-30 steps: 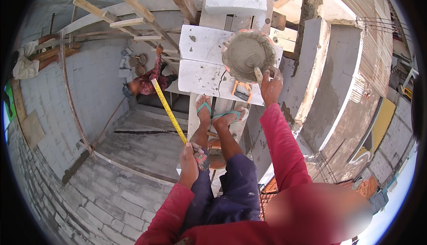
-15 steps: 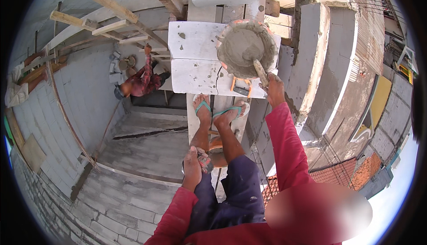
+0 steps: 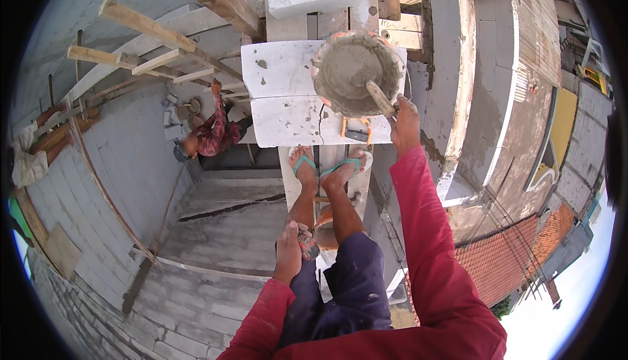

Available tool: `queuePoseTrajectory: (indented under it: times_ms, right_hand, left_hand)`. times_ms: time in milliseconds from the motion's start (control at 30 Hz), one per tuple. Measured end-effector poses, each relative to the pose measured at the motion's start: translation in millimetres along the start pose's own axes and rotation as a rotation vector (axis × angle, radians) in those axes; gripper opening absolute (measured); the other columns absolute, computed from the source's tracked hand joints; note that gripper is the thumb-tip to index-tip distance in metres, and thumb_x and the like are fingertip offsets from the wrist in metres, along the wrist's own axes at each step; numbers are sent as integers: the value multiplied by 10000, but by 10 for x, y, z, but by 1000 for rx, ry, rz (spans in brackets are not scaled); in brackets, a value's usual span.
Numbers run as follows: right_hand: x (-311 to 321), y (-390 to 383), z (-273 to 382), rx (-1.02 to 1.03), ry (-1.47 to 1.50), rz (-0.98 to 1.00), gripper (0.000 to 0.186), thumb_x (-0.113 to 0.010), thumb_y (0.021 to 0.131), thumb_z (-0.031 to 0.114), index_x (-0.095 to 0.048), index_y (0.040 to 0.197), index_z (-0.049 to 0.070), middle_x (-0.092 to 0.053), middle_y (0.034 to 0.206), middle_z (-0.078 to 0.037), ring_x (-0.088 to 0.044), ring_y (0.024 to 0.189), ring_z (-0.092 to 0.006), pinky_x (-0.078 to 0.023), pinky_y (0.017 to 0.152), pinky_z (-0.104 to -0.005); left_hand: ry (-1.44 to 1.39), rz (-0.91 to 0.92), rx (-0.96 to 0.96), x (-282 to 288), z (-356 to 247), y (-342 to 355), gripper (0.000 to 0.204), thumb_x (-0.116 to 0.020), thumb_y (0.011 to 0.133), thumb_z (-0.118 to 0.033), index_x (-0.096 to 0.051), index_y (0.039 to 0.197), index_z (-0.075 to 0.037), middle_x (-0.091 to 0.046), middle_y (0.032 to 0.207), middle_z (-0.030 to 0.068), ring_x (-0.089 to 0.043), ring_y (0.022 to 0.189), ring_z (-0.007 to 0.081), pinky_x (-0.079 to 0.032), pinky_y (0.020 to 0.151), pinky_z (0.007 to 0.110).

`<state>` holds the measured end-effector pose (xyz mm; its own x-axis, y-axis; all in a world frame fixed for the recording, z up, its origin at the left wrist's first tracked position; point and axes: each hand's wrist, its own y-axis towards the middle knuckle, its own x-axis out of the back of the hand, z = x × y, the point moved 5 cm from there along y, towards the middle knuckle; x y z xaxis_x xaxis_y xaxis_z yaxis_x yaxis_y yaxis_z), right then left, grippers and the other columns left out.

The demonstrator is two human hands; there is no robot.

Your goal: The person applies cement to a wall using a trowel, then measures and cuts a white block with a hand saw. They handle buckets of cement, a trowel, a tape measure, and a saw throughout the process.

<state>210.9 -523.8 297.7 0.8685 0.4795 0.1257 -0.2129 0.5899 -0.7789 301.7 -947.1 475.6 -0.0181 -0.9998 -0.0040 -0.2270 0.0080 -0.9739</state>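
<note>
My left hand, low over my legs, is closed round a grimy tape measure with no long yellow blade showing. My right hand grips the upper handle of a mixing tool, whose lower end is sunk in grey mortar inside a round bucket. The bucket stands on white blocks, one cracked. An orange-and-black tool lies just below the bucket. My feet in sandals rest on a narrow pale platform.
A co-worker in plaid is lower on the left; another person is at the far left. Timber battens and posts cross above a lower concrete floor. Walls, rebar and tiled roofs lie to the right.
The long yellow tape blade sticking up from my left hand has retracted. My right hand stays on the tool, which has shifted slightly in the bucket. The view has shifted.
</note>
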Motion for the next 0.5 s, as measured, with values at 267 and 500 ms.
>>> queuePoseTrajectory:
  times_ms: [267, 500]
  right_hand:
    - [-585, -833, 925, 97, -188, 103, 327, -603, 1030, 322, -631, 971, 2, -564, 775, -25, -542, 709, -134, -470, 658, -316]
    - [727, -1473, 576, 18, 22, 71, 286, -597, 1050, 299, -605, 879, 69, -537, 786, 24, -506, 702, -75, -504, 700, -270]
  left_hand:
    - [134, 8, -24, -309, -98, 53, 395, -475, 1096, -425, -608, 1080, -54, -666, 817, 60, -683, 647, 153, -488, 451, 258]
    - [182, -27, -102, -471, 132, 203, 427, -493, 1084, -449, -610, 1092, -39, -667, 855, 77, -679, 652, 131, -458, 380, 234]
